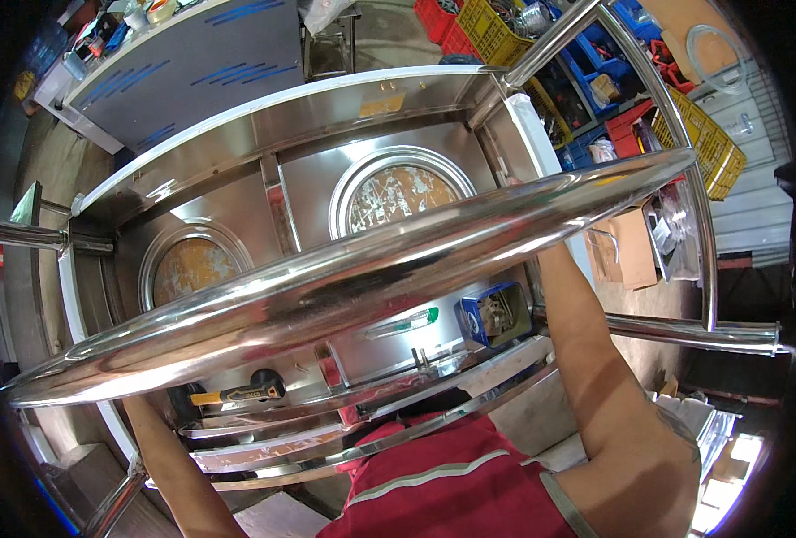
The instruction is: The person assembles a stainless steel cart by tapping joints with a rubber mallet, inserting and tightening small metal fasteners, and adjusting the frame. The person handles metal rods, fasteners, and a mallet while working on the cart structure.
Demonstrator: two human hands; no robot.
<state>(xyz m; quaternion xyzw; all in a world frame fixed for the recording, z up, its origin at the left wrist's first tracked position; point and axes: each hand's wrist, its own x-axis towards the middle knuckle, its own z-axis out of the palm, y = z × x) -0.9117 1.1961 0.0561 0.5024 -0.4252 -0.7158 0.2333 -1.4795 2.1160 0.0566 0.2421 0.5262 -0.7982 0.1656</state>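
Observation:
A long polished steel tube (pixel 353 291) crosses the whole view close in front of me, sloping up to the right. My left forearm (pixel 174 466) reaches up to its lower left part, where the hand disappears behind it. Bent at the elbow, my right arm (pixel 586 359) goes up behind the tube's right part; that hand is hidden too. Whether either hand grips the tube cannot be seen. Beneath lies a stainless steel frame (pixel 317 117) with two round ringed openings (pixel 337 202), (pixel 147 278).
Inside the frame lie a yellow-and-black power tool (pixel 246 392), a green-and-clear marker-like item (pixel 407 321) and a blue box of small parts (pixel 495 316). A tubular steel frame (pixel 698 206) rises at right. Yellow crates (pixel 712 152) stand beyond it; a grey workbench (pixel 192 72) stands at far left.

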